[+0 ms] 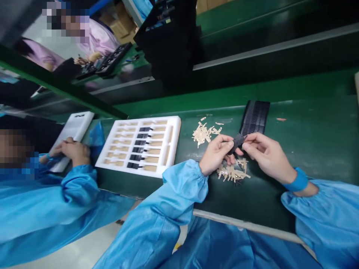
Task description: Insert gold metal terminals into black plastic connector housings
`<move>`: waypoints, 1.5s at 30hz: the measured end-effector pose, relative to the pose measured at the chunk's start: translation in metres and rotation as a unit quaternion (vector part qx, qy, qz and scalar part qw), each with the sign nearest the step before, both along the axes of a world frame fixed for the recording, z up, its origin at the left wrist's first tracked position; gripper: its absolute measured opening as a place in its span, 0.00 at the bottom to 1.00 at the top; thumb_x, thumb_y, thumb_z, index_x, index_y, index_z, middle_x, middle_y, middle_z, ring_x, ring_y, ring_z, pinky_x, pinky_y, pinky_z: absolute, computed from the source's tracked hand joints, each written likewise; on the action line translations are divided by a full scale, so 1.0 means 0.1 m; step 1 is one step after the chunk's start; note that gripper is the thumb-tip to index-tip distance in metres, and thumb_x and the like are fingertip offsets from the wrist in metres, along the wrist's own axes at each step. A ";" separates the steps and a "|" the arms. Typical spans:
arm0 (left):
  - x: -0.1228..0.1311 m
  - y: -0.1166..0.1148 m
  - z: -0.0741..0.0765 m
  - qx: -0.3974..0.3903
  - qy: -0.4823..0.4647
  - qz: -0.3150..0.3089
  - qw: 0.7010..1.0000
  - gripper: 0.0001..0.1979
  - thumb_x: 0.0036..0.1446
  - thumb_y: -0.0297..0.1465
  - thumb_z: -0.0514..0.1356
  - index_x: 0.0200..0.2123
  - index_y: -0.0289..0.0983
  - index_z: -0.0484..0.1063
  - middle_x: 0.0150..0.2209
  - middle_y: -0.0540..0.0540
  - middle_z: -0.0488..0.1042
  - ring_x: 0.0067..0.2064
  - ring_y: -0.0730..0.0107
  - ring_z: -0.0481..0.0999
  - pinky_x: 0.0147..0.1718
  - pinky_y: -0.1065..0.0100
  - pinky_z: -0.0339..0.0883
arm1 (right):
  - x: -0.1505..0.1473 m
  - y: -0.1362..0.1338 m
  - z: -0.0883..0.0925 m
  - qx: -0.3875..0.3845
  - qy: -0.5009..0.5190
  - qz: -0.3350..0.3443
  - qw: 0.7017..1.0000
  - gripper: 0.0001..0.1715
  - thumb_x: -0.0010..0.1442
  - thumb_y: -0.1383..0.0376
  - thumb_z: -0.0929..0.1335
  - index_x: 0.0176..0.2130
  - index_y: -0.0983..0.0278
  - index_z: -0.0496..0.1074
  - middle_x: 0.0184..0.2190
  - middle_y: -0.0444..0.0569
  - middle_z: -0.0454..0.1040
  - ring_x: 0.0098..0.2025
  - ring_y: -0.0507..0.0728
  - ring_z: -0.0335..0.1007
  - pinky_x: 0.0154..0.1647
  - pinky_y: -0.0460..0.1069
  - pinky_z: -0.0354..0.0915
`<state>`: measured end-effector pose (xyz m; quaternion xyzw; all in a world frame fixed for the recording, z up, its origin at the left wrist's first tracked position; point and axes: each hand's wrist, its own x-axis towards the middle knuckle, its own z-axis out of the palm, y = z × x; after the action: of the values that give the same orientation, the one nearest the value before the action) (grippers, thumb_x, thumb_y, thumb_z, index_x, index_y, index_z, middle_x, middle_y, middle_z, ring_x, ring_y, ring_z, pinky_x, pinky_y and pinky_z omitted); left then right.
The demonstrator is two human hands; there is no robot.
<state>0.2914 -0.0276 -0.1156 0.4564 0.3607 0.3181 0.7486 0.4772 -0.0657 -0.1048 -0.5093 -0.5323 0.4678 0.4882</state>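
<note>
From the head camera I have one view, looking down at the green belt (308,149). My left hand (215,153) and right hand (266,155) meet above it. Both pinch a small black part (238,141) between thumb and fingertips, just clear of the belt surface. The other fingers are loosely curled.

Right under the hands lies a loose heap of tan strips (232,172), and a second heap (204,132) lies just beyond the left hand. A black ribbed tray (255,116) rests behind the part, close to the right fingertips. To the left is a white foam tray (174,129) with several black pieces (140,142) seated in its slots beside tan strips.

As I judge it, the risk is in the grip. The part is small and held only at its edges, so a slight twist could flick it out. It would then land among the strips or on the dark belt, where it would be hard to pick out. A sleeve dragged low could scatter the near heap.

At far left a co-worker's hand (73,151) rests on another white tray (77,125), well apart from mine.
</note>
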 end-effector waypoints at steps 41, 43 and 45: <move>-0.02 -0.01 0.16 -0.139 -0.028 -0.014 0.990 0.20 0.56 0.42 0.70 0.41 0.32 0.74 0.28 0.52 0.75 0.16 0.87 0.58 0.15 0.77 0.48 | 0.08 0.03 -0.06 0.052 -0.031 -0.076 0.995 0.07 0.63 0.59 0.74 0.37 0.59 0.75 0.30 0.46 0.75 0.29 0.53 0.71 0.25 0.47 0.65; -0.01 -0.01 0.16 -0.138 -0.017 -0.012 0.990 0.20 0.56 0.42 0.71 0.40 0.32 0.74 0.29 0.52 0.75 0.16 0.88 0.58 0.15 0.77 0.48 | 0.08 0.03 -0.07 0.056 -0.046 -0.073 0.995 0.07 0.65 0.60 0.72 0.37 0.60 0.74 0.30 0.46 0.74 0.29 0.53 0.70 0.25 0.47 0.64; -0.02 -0.01 0.16 -0.134 -0.009 -0.008 0.991 0.20 0.56 0.42 0.71 0.40 0.32 0.74 0.29 0.52 0.75 0.16 0.88 0.58 0.15 0.77 0.49 | 0.09 0.03 -0.07 0.074 -0.075 -0.070 0.992 0.06 0.66 0.60 0.71 0.37 0.60 0.74 0.31 0.46 0.74 0.29 0.52 0.69 0.27 0.48 0.65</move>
<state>0.2898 -0.0284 -0.0998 0.3524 0.3893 0.2648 0.8088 0.4857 -0.0631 -0.1119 -0.5414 -0.5634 0.3525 0.5150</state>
